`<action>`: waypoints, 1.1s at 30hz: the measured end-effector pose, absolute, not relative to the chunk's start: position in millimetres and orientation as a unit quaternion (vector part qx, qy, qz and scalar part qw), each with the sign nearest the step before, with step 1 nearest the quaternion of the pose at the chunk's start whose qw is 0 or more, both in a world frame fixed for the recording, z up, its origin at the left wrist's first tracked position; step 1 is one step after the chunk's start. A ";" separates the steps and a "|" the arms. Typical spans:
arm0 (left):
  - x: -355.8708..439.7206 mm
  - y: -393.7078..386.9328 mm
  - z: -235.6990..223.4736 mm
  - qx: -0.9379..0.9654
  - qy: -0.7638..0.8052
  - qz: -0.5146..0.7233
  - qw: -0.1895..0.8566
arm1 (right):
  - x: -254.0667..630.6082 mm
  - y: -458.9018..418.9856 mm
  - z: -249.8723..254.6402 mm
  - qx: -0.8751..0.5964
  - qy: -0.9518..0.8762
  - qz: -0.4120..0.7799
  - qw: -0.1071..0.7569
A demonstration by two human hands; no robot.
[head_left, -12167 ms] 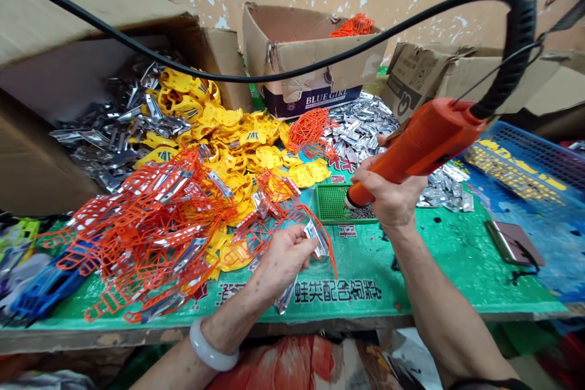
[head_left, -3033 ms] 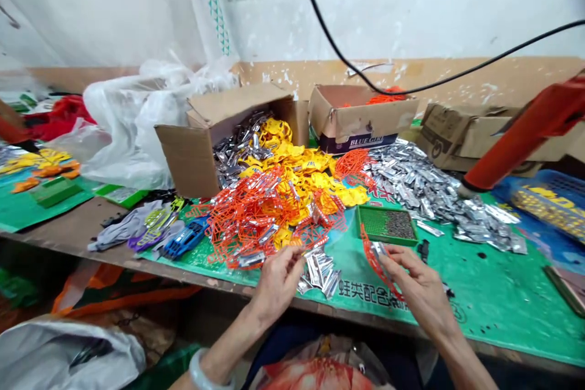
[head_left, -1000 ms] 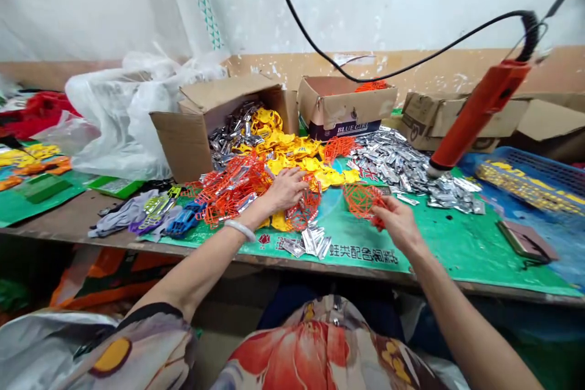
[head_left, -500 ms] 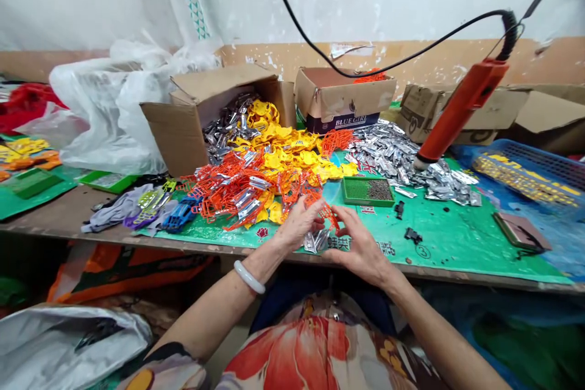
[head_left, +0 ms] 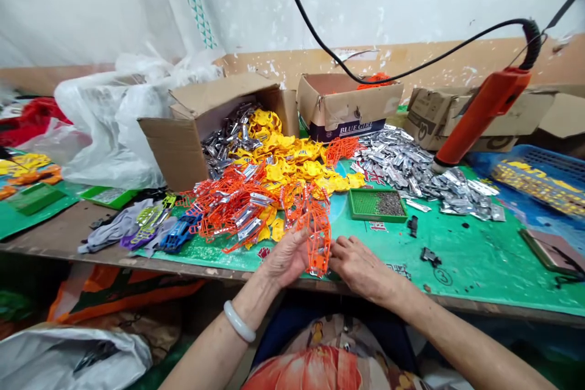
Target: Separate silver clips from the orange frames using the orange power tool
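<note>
My left hand (head_left: 289, 259) grips an orange openwork plastic frame (head_left: 319, 241) by its left side, holding it over the front edge of the table. Close against the frame's lower right side is my right hand (head_left: 361, 268), fingers curled and pressed together; what lies inside them is hidden. Behind the held piece spreads a heap of similar orange frames (head_left: 223, 201), with silver metal plates on some of them. Yellow plastic parts (head_left: 292, 155) are piled just beyond.
An orange power screwdriver (head_left: 484, 116) hangs from a black cable over silver metal plates (head_left: 411, 161). A green tray (head_left: 377, 204) holds small screws. Cardboard boxes (head_left: 347, 103) stand at the back. At right are a blue basket (head_left: 543, 161) and a brown notebook (head_left: 551, 250).
The orange frame has come up more upright between my hands. My right fingers have closed from a spread pose, and the silver plates below my hands are now out of sight.
</note>
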State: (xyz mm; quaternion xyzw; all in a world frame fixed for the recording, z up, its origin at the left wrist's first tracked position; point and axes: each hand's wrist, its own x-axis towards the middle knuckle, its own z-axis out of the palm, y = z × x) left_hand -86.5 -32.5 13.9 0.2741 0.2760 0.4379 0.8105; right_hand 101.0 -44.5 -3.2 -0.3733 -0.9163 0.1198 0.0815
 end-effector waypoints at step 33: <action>-54.8 -28.8 18.2 0.464 0.364 0.331 0.736 | 139.3 -44.8 24.7 -0.462 -0.592 0.534 0.388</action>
